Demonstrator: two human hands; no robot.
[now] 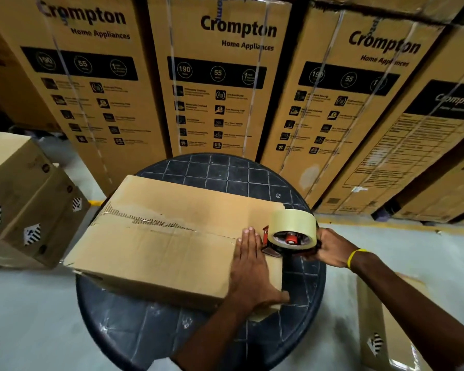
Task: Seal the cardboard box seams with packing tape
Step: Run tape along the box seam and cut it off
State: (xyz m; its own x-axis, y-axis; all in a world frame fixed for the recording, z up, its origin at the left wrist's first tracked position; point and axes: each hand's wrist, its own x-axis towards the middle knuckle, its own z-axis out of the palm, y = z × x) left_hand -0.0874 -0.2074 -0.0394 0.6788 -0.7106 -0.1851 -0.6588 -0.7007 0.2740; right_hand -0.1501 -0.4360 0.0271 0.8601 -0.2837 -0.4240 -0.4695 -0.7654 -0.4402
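- While the cardboard box (158,250) lies flat on the round black table (225,170), its centre seam (172,229) runs lengthwise across the top. Ragged old tape residue marks the left half, and no fresh tape shows.
- Left hand (252,263): palm and straight fingers press flat on the box top near its right end; this grip holds nothing.
- Right hand (332,249): grip closed round the handle of the tape dispenser (289,239), which sits at the right end of the box, roughly in line with the seam.
- Risk: the left fingertips lie just beside the dispenser's front and could be caught if the pull starts early.
- Risk: the torn residue may stop new tape from bonding flat.
- Risk: the box's left corner appears to overhang the table, so a hard pull could slide it.
- Obstruction: the left hand lies across the seam path.
- Surroundings: tall printed cartons (217,76) stand close behind; small boxes (24,196) sit at left.
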